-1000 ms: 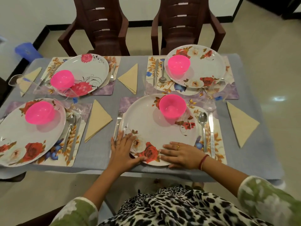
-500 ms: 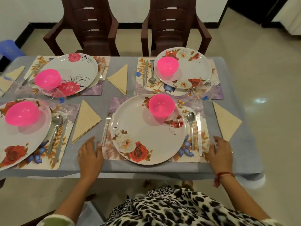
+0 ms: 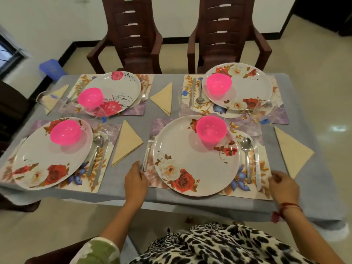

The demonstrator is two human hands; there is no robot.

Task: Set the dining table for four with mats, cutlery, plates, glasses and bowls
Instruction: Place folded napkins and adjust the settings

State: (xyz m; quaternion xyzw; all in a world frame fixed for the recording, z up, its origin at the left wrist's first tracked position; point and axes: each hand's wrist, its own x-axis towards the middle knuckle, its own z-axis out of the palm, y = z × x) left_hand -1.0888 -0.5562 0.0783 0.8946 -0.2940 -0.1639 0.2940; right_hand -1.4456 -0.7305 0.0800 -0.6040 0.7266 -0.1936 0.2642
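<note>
- Left hand (image 3: 136, 181) lies relaxed on the grey tablecloth (image 3: 209, 204), holding nothing, fingertips at the left edge of the near mat (image 3: 265, 168), beside the fork (image 3: 148, 152).
- Floral plate (image 3: 190, 155) sits on that mat, a pink bowl (image 3: 211, 130) on its far side.
- Spoon (image 3: 247, 155) and knife (image 3: 257, 164) lie side by side right of the plate.
- Right hand (image 3: 284, 187), fingers curled, is at the mat's right edge; I cannot tell whether it pinches the mat.

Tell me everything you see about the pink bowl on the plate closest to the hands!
The bright pink round plastic-looking bowl is glossy, slightly see-through and looks empty. It stands upright on the far part of the white flowered round plate, next to a printed red flower, and casts a pinkish shadow. It rests on the plate, and nothing else plainly touches it.
</note>
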